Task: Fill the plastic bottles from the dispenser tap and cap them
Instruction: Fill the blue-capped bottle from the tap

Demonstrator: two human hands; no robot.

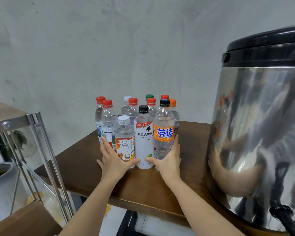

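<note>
Tap (279,215) low at near right on steel dispenser (262,125). Table (143,188) near edge runs diagonally under both forearms; bare strip between dispenser and bottles (163,133). Left hand (112,157) and right hand (169,160), fingers straight, lie flat against the cluster's sides, thumbs on white bottle (144,138). Bottles mid-table, upright, caps up. Metal rack (41,142) stands left, off the table edge.

Printed 茶π on near left bottle (124,143); 外星人电解, 4元红包 on white middle bottle (144,140); 芬达 on orange-labelled right bottle (164,133).

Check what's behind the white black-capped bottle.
Two red-capped clear bottles directly behind, then a white cap, a green cap and a red cap further back. Their lower bodies are covered by it.
</note>
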